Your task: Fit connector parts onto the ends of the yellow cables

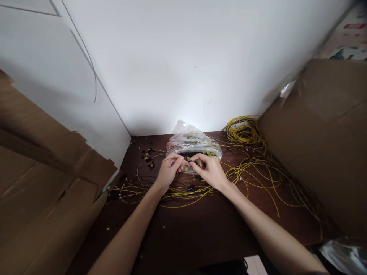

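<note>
While the two hands meet in the middle of the view, the left hand (169, 168) and the right hand (210, 170) are both closed narrow, thumb against fingers, on one small connector (187, 159). It is yellow and black and sits exactly between the fingertips. From the left hand it lies at 3 o'clock, from the right hand at 9 o'clock, and both hands are equally near, each touching one end. Its long axis seems to run from 9 to 3 o'clock, from one hand to the other, but the piece is too small to tell more. Whether a thin cable is joined to it cannot be told either.

Just beyond the fingers, at 12 o'clock, lies a clear plastic bag (192, 141) with more yellow and black pieces inside; the fingertips are at its near edge. Under the wrists, loose yellow cables (177, 194) run across the dark table (186, 233). At 10 o'clock from the left hand, a few small parts (147, 156) are scattered. At 2 o'clock from the right hand, a yellow cable coil (243, 131) rests in the corner against the white wall (186, 68). Cardboard sheets stand at both sides, the left cardboard (43, 191) and the right cardboard (315, 152).
</note>
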Demonstrator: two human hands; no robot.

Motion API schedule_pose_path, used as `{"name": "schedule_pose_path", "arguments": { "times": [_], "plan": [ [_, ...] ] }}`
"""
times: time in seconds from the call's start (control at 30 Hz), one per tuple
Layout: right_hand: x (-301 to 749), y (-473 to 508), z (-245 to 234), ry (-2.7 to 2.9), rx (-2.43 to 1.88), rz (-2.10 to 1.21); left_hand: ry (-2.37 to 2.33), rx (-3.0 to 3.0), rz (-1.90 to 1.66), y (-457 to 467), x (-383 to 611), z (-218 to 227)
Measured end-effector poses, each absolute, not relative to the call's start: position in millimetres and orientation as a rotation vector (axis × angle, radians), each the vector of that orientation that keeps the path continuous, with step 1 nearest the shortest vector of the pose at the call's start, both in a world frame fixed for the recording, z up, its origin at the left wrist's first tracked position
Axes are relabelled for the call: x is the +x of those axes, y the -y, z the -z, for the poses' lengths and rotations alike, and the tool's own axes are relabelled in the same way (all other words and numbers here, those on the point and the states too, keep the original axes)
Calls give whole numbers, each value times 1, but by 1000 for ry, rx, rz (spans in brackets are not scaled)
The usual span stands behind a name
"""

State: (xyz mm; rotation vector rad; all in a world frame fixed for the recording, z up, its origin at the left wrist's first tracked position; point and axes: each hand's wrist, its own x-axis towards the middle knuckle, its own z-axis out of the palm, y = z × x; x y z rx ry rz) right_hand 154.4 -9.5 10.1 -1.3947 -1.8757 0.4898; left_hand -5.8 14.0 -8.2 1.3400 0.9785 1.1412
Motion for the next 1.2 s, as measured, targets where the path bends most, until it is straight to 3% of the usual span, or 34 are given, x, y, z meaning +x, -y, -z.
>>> {"name": "schedule_pose_path", "arguments": {
  "times": [0.33, 1.2],
  "plan": [
    [158, 8, -6, 1916, -1394, -506, -1019, 1591, -1097, -12, -5, 6],
    [155, 9, -5, 1897, -1311, -509, -950, 1422, -1065, -11, -4, 8]
  ]
}}
